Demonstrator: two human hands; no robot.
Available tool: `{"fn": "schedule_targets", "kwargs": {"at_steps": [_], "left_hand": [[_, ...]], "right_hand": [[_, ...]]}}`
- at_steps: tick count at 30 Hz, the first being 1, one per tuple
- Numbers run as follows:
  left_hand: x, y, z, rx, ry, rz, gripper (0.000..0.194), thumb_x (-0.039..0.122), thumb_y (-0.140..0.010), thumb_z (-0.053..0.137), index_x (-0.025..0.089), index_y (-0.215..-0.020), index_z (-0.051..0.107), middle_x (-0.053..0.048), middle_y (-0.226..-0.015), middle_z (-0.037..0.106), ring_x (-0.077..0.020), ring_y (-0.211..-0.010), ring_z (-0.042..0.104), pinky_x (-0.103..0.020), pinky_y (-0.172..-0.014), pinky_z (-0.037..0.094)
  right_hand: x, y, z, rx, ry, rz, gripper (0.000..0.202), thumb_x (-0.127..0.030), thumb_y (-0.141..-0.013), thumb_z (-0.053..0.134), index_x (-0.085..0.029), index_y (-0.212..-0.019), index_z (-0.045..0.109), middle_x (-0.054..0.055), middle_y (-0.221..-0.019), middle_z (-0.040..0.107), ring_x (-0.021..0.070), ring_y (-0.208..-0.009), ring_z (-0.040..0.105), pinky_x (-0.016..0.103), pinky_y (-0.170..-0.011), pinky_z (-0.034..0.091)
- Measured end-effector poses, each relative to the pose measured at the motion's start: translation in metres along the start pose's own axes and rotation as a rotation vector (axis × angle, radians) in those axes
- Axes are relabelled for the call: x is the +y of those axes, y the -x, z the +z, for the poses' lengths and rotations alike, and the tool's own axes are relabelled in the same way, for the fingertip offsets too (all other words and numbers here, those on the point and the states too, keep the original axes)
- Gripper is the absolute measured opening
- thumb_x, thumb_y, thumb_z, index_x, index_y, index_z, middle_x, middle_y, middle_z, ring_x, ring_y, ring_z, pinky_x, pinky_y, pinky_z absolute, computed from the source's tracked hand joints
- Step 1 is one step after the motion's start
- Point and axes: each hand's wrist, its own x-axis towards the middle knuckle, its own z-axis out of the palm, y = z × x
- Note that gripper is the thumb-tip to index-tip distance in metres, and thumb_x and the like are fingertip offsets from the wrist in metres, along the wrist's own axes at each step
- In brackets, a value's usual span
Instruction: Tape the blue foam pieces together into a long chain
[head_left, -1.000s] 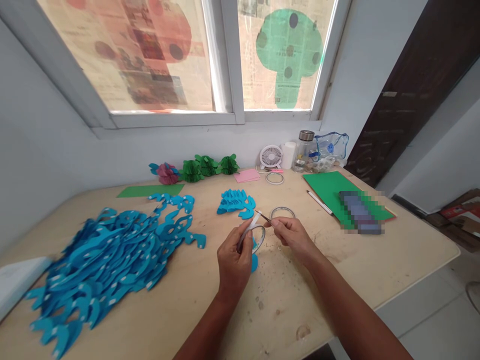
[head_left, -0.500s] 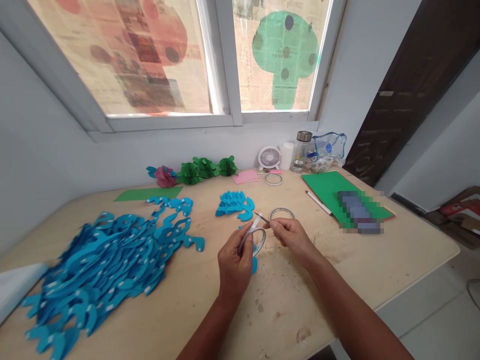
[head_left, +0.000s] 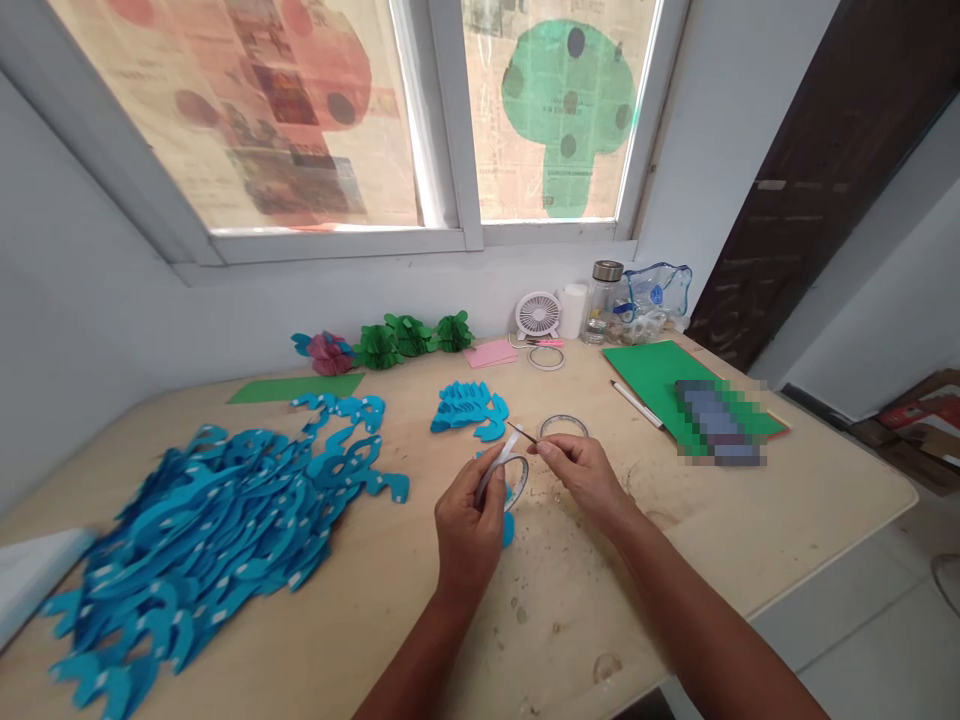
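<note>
My left hand (head_left: 471,515) is closed on a roll of white tape (head_left: 517,487), with a short strip of tape (head_left: 512,441) standing up from it. My right hand (head_left: 581,468) pinches a thin dark pointed tool (head_left: 523,432), its tip close to the end of that strip. Blue paper pieces (head_left: 508,528) lie partly hidden behind the roll. Just beyond my hands sits a small bunch of blue cut pieces (head_left: 463,408), and a second tape roll (head_left: 564,420) lies flat behind my right hand.
A large heap of blue pieces with white squares (head_left: 217,520) covers the table's left. Paper flowers (head_left: 379,345), a fan (head_left: 538,315) and a glass bottle (head_left: 602,303) stand along the wall. Green sheets (head_left: 652,375) and a white pen (head_left: 637,404) lie right.
My right hand has shifted very slightly to the left, with the dark tool's tip a little nearer the strip's end. My left hand has hardly moved.
</note>
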Motion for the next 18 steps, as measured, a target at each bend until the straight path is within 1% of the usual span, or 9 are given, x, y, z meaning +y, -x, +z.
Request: {"fn": "schedule_targets", "kwargs": {"at_steps": [4,8,12,15,18], "left_hand": [[0.0,-0.0002,-0.0001,0.007,-0.001,0.001,0.033,0.032,-0.08,0.051,0.017,-0.105,0.066,-0.007,-0.09,0.069,-0.017,-0.073,0.063,-0.027,-0.065,0.051],[-0.0013,-0.0001,0.0001,0.016,0.02,-0.024,0.033,0.032,-0.079,0.051,0.017,-0.105,0.065,-0.006,-0.09,0.069,-0.0176,-0.075,0.063,-0.028,-0.067,0.052],[-0.0022,0.0005,0.0005,0.027,0.049,-0.061,0.034,0.034,-0.08,0.051,0.016,-0.105,0.065,-0.006,-0.088,0.068,-0.0158,-0.069,0.062,-0.028,-0.065,0.052],[-0.0019,0.0008,0.0006,0.034,0.053,-0.069,0.034,0.034,-0.08,0.052,0.016,-0.106,0.064,-0.007,-0.089,0.068,-0.0152,-0.068,0.061,-0.026,-0.064,0.051],[-0.0008,0.0012,0.0006,0.03,0.067,-0.068,0.035,0.034,-0.079,0.052,0.016,-0.106,0.064,-0.005,-0.084,0.067,-0.0145,-0.067,0.061,-0.025,-0.061,0.051]], "right_hand": [[0.0039,-0.0012,0.0,0.03,0.048,-0.041,0.037,-0.047,-0.08,0.051,-0.014,-0.073,0.066,-0.002,-0.057,0.039,0.0103,-0.055,0.035,0.022,-0.049,0.029],[0.0061,-0.0023,-0.0012,0.024,0.019,-0.07,0.034,-0.045,-0.08,0.051,-0.015,-0.079,0.065,0.001,-0.066,0.049,0.012,-0.061,0.042,0.023,-0.053,0.033],[0.0042,-0.0022,-0.0024,0.009,0.021,-0.092,0.031,-0.043,-0.081,0.052,-0.015,-0.079,0.065,0.001,-0.066,0.05,0.012,-0.062,0.042,0.023,-0.054,0.033],[0.0019,-0.0016,-0.0015,-0.014,0.013,-0.112,0.03,-0.042,-0.081,0.052,-0.015,-0.079,0.065,0.001,-0.065,0.051,0.0118,-0.061,0.043,0.023,-0.055,0.034],[0.0011,-0.0008,-0.0002,-0.028,0.001,-0.123,0.03,-0.042,-0.081,0.052,-0.015,-0.08,0.065,0.001,-0.067,0.053,0.0123,-0.062,0.044,0.023,-0.056,0.035]]}}
